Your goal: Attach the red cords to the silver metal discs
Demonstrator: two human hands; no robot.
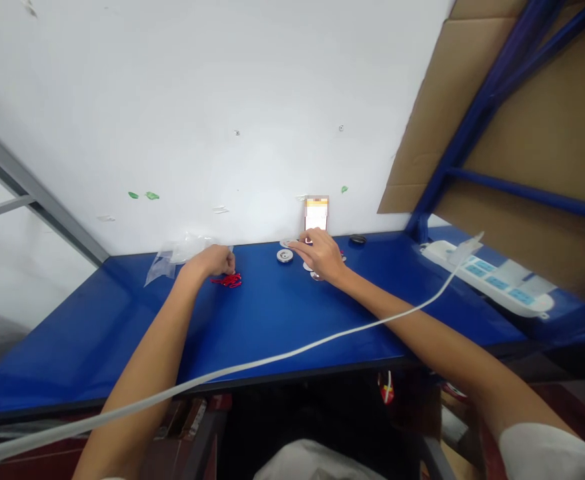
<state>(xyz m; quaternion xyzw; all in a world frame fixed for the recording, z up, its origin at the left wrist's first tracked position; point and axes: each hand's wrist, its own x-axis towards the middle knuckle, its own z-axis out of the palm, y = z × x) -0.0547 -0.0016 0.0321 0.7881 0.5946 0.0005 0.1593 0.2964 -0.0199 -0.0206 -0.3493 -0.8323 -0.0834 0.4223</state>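
Observation:
My left hand [216, 260] is at the back of the blue table, its fingers curled down and pinched at a small tangle of red cord [229, 281]. My right hand [323, 255] reaches to the table's back edge, thumb and fingers drawn together; whatever lies between the fingertips is hidden. Beside its thumb is a flat white disc [285, 243]. A thicker round white piece with a marked centre [285, 256] lies just left of that hand. More pale discs [315, 275] show partly from beneath my right palm.
Behind my right hand a lit phone [317, 212] leans on the wall. Clear plastic bags [187, 249] lie beyond my left hand. A small black object [357, 239] and a white power strip [487, 278] are rightward. A white cable [292, 351] crosses in front of both forearms.

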